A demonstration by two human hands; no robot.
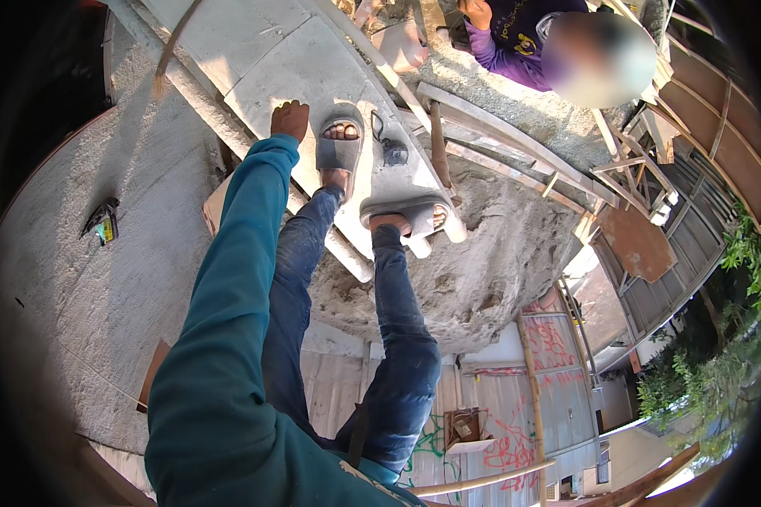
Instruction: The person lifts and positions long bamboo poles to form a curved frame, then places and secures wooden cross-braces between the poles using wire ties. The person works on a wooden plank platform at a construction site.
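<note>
My left hand, in a teal sleeve, is low over the grey board platform, just left of my left sandal. Its fingers look curled in, and whatever may be inside them is hidden. Both my feet, in grey slide sandals, stand on the boards; the right sandal is close to the platform's near end. Between them and a bit farther away lies a small dark object with a black loop or cord, its kind unclear. My right hand is out of view.
A person in a purple top is at the upper right, beyond wooden rails. Below the platform is a rough grey mound. A small black and yellow-green item lies on the concrete surface at left. Metal sheeting stands below.
</note>
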